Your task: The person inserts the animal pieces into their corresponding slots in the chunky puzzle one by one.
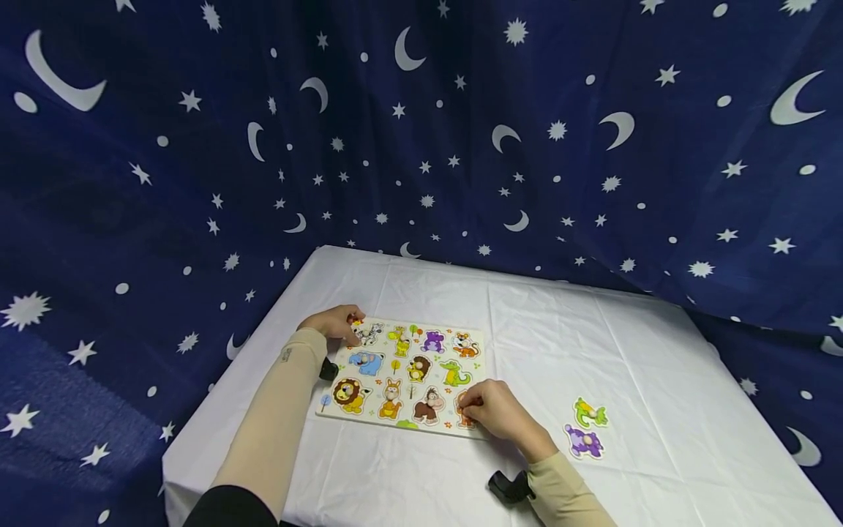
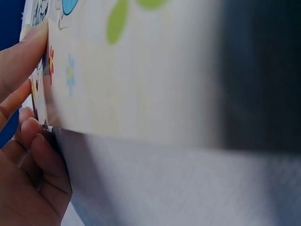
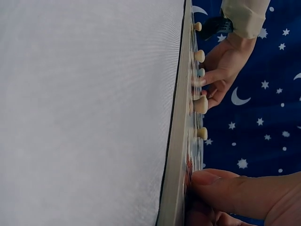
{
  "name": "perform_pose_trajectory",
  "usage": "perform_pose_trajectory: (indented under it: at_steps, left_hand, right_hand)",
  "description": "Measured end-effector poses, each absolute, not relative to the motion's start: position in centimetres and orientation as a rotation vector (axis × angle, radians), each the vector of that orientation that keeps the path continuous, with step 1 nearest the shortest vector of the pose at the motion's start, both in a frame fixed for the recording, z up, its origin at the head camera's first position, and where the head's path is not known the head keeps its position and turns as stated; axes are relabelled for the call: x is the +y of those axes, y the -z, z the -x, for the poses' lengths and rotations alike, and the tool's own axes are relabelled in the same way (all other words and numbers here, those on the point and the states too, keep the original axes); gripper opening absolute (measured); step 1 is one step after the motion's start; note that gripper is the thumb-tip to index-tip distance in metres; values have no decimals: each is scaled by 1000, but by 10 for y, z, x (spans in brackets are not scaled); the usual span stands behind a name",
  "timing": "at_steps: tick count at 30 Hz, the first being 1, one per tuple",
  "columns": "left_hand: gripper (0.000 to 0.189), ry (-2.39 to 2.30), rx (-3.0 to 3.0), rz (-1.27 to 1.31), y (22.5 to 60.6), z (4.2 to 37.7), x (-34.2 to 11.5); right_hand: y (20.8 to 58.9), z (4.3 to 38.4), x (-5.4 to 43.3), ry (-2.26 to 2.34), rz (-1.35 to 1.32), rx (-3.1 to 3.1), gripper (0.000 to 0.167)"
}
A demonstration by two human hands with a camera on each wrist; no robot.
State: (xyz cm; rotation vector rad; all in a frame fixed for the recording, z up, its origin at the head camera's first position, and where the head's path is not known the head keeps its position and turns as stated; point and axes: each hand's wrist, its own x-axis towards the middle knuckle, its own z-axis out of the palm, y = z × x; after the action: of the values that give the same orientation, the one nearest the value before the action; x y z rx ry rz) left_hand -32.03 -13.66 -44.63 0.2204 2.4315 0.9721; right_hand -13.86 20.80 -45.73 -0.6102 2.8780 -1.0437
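Observation:
A wooden knob puzzle board (image 1: 478,366) with colourful animals lies on the white-covered table. My left hand (image 1: 332,324) holds its far left corner, the thumb on the face near the zebra (image 1: 372,334). In the left wrist view, the other fingers of that hand (image 2: 37,165) are bent along the board's edge. At the near right corner my right hand (image 1: 499,411) pinches an orange animal puzzle piece (image 1: 464,420) at its slot; the fingers hide much of it. The right wrist view shows the right thumb (image 3: 225,188) low over the board, the knob itself hidden.
To the right of the board lie two loose pieces, a green and yellow crocodile (image 1: 590,413) and a purple hippo (image 1: 584,441). Other pieces with knobs (image 3: 201,104) stand up from the board. A dark blue star-patterned curtain (image 1: 421,146) hangs behind the table.

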Motion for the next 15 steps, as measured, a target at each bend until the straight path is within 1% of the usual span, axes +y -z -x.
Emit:
perform_pose_trajectory:
  at_steps: [8,11,15]
  left_hand:
    - [63,-1011,2414,-213,449,319,-134]
    - [63,-1004,2427,-220,448,318,-133]
    - [64,-982,2444,-223,446,319,-132]
  right_hand:
    - [452,135,219,1054,567,2896,9]
    - [446,134,230,1095,486,2900,11]
    - [439,134,252,1144,299,2899,11]
